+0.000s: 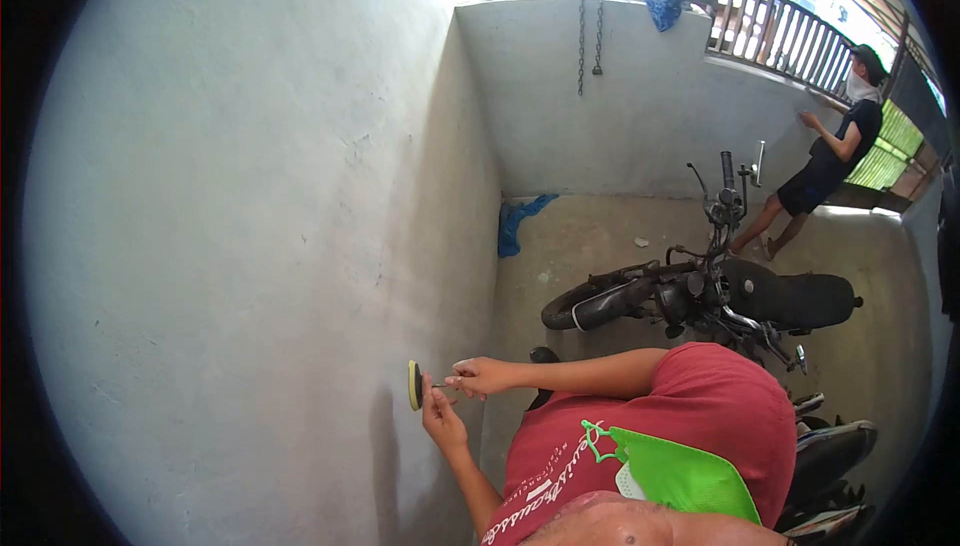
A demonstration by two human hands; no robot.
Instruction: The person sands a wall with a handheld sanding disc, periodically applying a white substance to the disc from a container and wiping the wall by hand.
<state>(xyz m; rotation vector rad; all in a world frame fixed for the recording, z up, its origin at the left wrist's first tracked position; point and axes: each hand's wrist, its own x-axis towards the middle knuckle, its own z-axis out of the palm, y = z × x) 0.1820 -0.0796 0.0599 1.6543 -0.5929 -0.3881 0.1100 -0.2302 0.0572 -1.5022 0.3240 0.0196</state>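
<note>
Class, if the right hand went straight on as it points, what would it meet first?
The right hand would probably meet the left hand first, at its fingers near the yellow-edged pad; depth there is unclear.

Floor (590, 223): pale, dusty grey-tan. On it: 1 dark motorcycle (690, 291), upright; 1 crumpled blue plastic sheet (513, 230), wall corner; 1 small whitish scrap (641, 242), near motorcycle.
</note>
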